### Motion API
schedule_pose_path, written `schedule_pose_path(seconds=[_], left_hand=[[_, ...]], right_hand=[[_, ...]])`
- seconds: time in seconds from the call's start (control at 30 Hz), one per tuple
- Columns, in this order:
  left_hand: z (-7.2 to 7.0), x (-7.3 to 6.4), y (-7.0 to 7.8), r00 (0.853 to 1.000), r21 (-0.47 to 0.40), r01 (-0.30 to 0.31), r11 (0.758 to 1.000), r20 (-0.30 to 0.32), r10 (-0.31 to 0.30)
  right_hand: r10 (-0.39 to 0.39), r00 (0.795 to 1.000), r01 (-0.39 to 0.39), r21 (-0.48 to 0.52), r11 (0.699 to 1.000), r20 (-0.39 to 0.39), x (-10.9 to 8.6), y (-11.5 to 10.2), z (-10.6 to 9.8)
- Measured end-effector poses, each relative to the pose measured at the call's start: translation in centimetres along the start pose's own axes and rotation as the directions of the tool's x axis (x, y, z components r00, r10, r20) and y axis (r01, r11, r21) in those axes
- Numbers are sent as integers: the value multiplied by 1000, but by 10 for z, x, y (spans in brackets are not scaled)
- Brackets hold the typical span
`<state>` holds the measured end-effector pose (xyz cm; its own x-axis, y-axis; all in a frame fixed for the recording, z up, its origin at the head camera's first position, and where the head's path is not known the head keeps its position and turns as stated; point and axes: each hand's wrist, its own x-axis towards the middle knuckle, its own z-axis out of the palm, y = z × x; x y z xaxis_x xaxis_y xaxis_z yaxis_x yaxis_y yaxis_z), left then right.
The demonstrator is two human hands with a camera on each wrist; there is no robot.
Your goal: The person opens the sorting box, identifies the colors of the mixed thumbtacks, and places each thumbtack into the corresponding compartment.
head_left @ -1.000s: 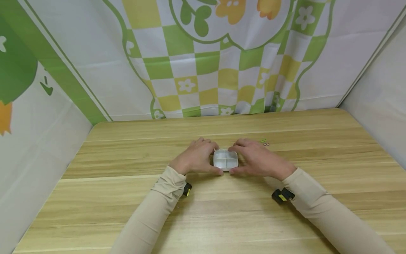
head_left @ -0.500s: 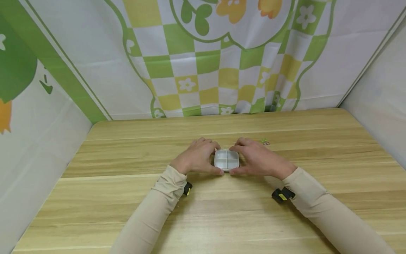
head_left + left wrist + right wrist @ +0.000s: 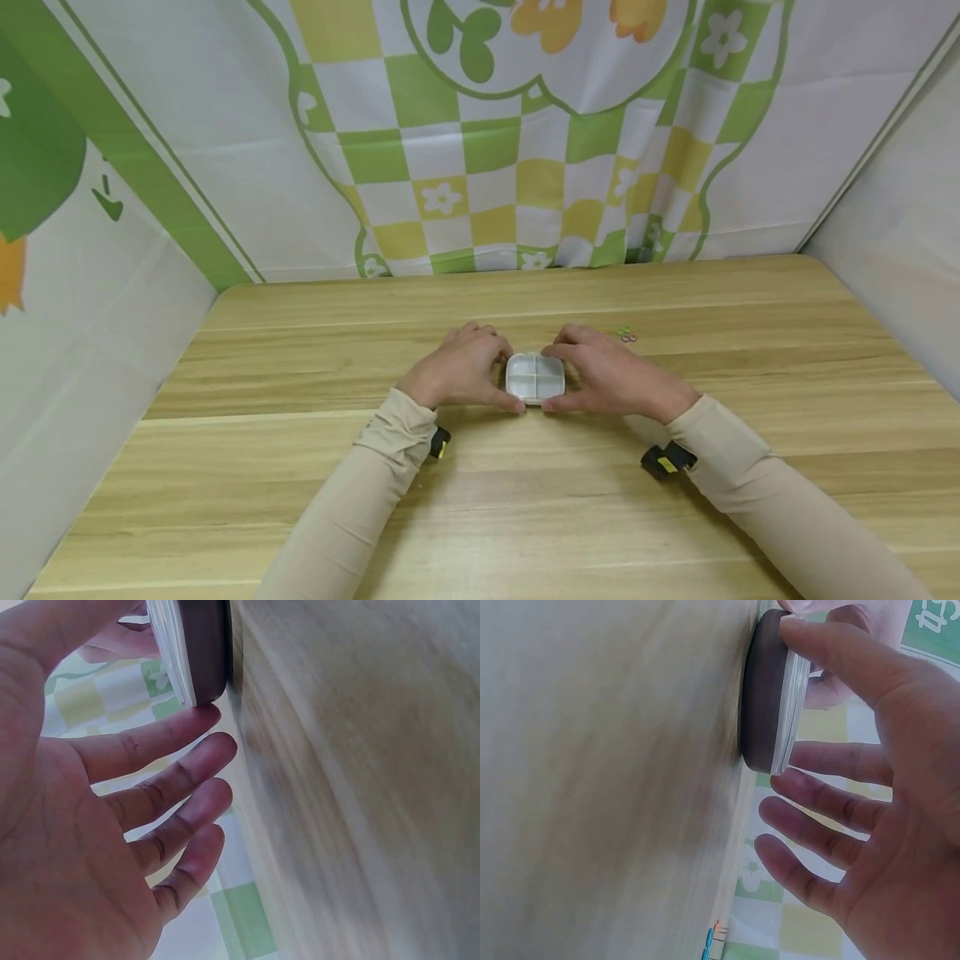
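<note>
A small pill case with four-part dividers, pale on top, sits on the wooden table between both hands. The wrist views show its dark brown base and a clear-white layered rim. My left hand holds its left side, thumb at the near edge; in the left wrist view the index fingertip touches a corner of the case, the other fingers spread loosely. My right hand holds the right side; in the right wrist view the thumb presses the rim of the case, and the remaining fingers are slightly bent.
Several tiny green and purplish pieces lie beyond the right hand on the table. A patterned cloth hangs behind the table's far edge, with white walls at both sides. Black wrist cameras sit under the sleeves.
The left hand has shifted very slightly left, its fingers a little farther from the case. The right hand and case stay almost where they were.
</note>
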<state>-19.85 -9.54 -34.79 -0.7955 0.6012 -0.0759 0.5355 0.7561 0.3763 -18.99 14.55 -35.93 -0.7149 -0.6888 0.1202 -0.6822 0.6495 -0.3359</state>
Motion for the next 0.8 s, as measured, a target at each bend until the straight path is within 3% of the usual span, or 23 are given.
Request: schedule_pose_path(seconds=[0.8], left_hand=[[2,2,3,1000,17,18,1000,-7,-17]], right_hand=[[-29,999,27,-45,999,-26,0,-1,-1]])
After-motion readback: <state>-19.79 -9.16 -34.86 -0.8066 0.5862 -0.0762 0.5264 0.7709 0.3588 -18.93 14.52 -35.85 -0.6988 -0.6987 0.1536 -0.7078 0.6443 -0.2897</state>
